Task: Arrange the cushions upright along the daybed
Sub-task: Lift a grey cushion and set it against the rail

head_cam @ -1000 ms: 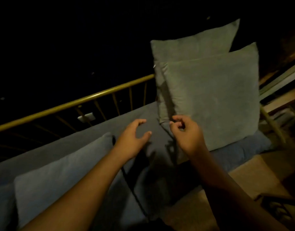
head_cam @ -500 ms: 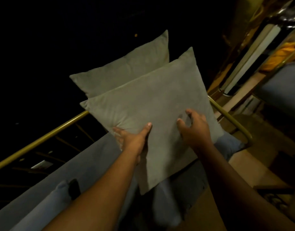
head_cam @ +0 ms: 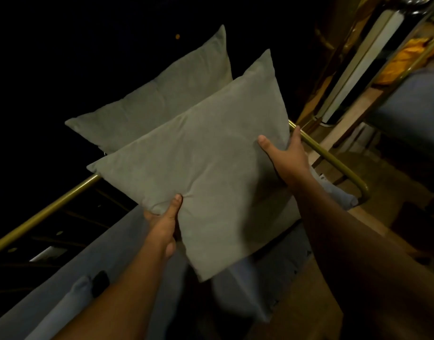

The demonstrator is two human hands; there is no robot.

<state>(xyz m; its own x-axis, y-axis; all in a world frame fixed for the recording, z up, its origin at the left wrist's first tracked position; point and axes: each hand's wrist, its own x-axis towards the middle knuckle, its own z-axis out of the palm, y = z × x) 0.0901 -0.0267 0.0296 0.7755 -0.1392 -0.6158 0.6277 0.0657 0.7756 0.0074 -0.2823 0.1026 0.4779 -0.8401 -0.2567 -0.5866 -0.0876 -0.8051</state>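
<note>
I hold a grey-green square cushion (head_cam: 211,168) in front of me, tilted, above the daybed's blue-grey mattress (head_cam: 122,249). My left hand (head_cam: 165,223) grips its lower left edge, thumb on the front. My right hand (head_cam: 287,158) clasps its right edge, fingers hidden behind. A second grey-green cushion (head_cam: 159,94) stands upright behind it against the brass rail (head_cam: 51,212). A blue cushion (head_cam: 63,305) lies at the lower left, partly hidden by my left arm.
The brass rail bends round the daybed's right end (head_cam: 338,165). Beyond it are a wooden floor (head_cam: 373,217), another blue seat (head_cam: 412,119) and something orange (head_cam: 407,60). Darkness lies behind the rail.
Both hands went from empty above the mattress to gripping the front cushion. They have lifted it off the seat, and my right hand slid from its face to its right edge.
</note>
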